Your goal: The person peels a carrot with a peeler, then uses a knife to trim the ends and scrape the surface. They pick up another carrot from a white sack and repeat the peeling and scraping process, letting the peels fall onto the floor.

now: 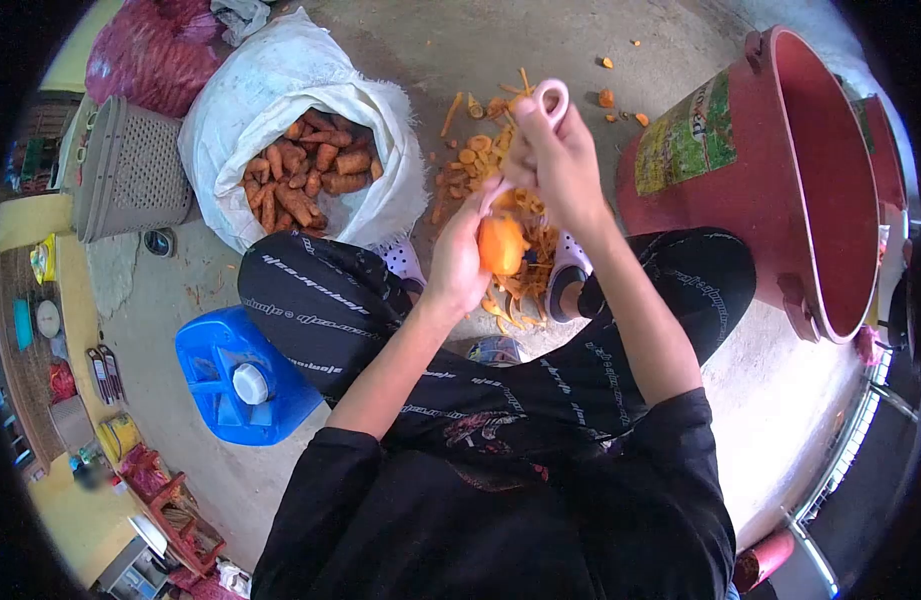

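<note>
My left hand [455,262] is wrapped round a bright orange peeled carrot [501,246], whose rounded end faces me. Closed on a pink-handled peeler [551,97] with a ring at its end, my right hand [565,170] is just above and to the right of the carrot. The peeler's pink front part reaches down to the carrot's upper end beside my left fingers; its blade is hard to make out. Below both hands, orange peelings [517,305] are heaped on the floor between my feet, with trimmed carrot pieces [464,170] farther off.
An open white sack [270,75] holds several unpeeled carrots [310,178] at the left. A large red tub [750,190] leans at the right. Beside my left leg stands a blue jerrycan [208,375]. Grey plastic baskets [145,165] and a red mesh sack [150,55] are farther left.
</note>
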Demonstrator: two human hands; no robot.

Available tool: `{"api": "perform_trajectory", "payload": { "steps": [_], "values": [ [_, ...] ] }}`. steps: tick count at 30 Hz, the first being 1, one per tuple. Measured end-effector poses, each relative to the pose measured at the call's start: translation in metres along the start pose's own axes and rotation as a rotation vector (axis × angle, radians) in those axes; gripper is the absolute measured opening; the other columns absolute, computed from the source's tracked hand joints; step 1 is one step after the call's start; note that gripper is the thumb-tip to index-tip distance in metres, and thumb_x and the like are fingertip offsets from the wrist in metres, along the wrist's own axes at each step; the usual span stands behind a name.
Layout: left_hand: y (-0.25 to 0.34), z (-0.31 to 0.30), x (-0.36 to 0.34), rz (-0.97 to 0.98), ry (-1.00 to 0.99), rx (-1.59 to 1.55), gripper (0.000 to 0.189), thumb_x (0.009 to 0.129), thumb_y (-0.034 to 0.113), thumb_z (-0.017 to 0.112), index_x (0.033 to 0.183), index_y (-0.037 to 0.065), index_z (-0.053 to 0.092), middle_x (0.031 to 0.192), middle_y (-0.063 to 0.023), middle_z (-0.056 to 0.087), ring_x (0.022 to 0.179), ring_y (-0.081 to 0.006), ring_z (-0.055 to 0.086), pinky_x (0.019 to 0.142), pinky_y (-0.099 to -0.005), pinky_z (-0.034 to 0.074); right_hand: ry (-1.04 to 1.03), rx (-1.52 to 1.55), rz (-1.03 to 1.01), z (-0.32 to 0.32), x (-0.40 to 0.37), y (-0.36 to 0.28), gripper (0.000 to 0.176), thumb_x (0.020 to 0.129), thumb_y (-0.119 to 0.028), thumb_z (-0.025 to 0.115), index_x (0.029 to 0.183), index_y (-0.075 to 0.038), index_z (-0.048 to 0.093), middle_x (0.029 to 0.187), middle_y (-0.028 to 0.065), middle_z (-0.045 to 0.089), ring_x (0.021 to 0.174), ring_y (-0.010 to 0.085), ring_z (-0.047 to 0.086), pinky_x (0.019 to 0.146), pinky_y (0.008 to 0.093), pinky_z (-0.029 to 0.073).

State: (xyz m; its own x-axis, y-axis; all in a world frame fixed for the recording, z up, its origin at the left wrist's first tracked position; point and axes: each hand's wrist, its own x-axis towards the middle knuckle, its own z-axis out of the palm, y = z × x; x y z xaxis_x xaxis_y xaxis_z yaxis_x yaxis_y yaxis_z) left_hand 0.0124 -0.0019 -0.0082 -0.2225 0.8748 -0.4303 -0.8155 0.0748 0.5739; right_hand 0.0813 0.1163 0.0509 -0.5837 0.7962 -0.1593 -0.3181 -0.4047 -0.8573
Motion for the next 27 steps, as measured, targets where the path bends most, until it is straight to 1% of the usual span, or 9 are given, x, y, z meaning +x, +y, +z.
{"api": "perform_trajectory", "payload": {
  "steps": [2,6,8,12,15,17,18,21,27],
  "values": [
    [-0.001,0.003,-0.006,-0.071,0.016,0.055,0.041,0.098,0.034,0.035,0.129,0.007,0.044,0.093,-0.0033,0.056,0.08,-0.0139,0.057,0.067,-0.0306,0.048,0.01,0.004,-0.021,-0.01,0.019,-0.003,0.022,0.094,-0.023,0.05,0.087,-0.009,0.035,0.063,-0.0019,0.035,0.045,0.0074,0.036,0.051,0.0308,0.053],
    [0.003,0.004,-0.007,-0.081,-0.088,0.095,0.039,0.098,0.037,0.037,0.121,0.008,0.048,0.092,-0.0044,0.056,0.078,-0.015,0.057,0.064,-0.0304,0.049,0.165,-0.171,-0.169,-0.038,0.059,0.014,0.02,0.094,-0.022,0.049,0.089,-0.009,0.034,0.063,-0.0012,0.037,0.044,0.0082,0.038,0.049,0.0287,0.051],
    [0.007,0.006,-0.008,-0.091,-0.081,0.1,0.038,0.097,0.038,0.038,0.116,0.008,0.05,0.091,-0.0045,0.055,0.079,-0.0151,0.057,0.063,-0.0302,0.049,0.195,-0.445,-0.23,-0.048,0.059,0.016,0.02,0.094,-0.022,0.049,0.089,-0.009,0.035,0.063,-0.0013,0.037,0.045,0.0079,0.04,0.048,0.0264,0.049],
    [0.008,0.008,-0.003,-0.032,0.053,0.12,0.035,0.097,0.038,0.04,0.111,0.008,0.051,0.09,-0.0041,0.056,0.079,-0.0155,0.058,0.064,-0.0312,0.049,0.211,-0.594,-0.455,-0.031,0.04,0.008,0.018,0.095,-0.021,0.048,0.091,-0.009,0.036,0.062,-0.0012,0.037,0.046,0.0071,0.039,0.043,0.0225,0.04],
    [0.009,0.006,0.003,-0.058,0.08,-0.036,0.032,0.097,0.034,0.041,0.109,0.006,0.051,0.09,-0.0052,0.057,0.079,-0.0161,0.059,0.068,-0.0304,0.049,0.087,-0.021,-0.271,0.006,0.002,-0.011,0.016,0.095,-0.02,0.049,0.093,-0.01,0.037,0.061,-0.0011,0.037,0.045,0.0062,0.035,0.04,0.0221,0.033],
    [0.012,0.009,0.005,-0.033,0.068,-0.12,0.03,0.097,0.031,0.041,0.108,0.006,0.052,0.09,-0.0048,0.057,0.08,-0.0158,0.059,0.071,-0.0293,0.049,0.058,0.041,-0.097,0.019,-0.021,-0.014,0.015,0.095,-0.02,0.048,0.093,-0.011,0.037,0.061,-0.0006,0.037,0.046,0.006,0.033,0.04,0.0222,0.029],
    [0.012,0.008,0.005,-0.034,0.048,-0.135,0.028,0.097,0.03,0.041,0.106,0.007,0.053,0.085,-0.0022,0.054,0.076,-0.0132,0.057,0.069,-0.0277,0.047,-0.015,0.071,-0.076,0.019,-0.025,-0.01,0.019,0.095,-0.021,0.05,0.092,-0.009,0.036,0.059,-0.0004,0.039,0.044,0.0069,0.038,0.039,0.0236,0.034],
    [0.014,0.001,0.004,-0.035,-0.012,-0.178,0.024,0.097,0.026,0.039,0.101,0.008,0.054,0.068,0.0056,0.046,0.066,-0.0053,0.05,0.065,-0.023,0.043,-0.05,0.088,-0.009,0.021,-0.032,0.0,0.019,0.095,-0.021,0.049,0.092,-0.008,0.036,0.061,-0.0015,0.037,0.044,0.0061,0.034,0.039,0.0227,0.033],
    [0.017,0.009,0.002,-0.013,0.003,-0.172,0.021,0.097,0.024,0.04,0.102,0.009,0.054,0.065,0.0087,0.04,0.061,-0.0026,0.045,0.061,-0.0192,0.04,-0.052,0.037,0.019,0.013,-0.026,0.006,0.02,0.095,-0.022,0.049,0.092,-0.007,0.036,0.061,-0.0015,0.038,0.045,0.0058,0.034,0.04,0.0227,0.033]
  ]
}}
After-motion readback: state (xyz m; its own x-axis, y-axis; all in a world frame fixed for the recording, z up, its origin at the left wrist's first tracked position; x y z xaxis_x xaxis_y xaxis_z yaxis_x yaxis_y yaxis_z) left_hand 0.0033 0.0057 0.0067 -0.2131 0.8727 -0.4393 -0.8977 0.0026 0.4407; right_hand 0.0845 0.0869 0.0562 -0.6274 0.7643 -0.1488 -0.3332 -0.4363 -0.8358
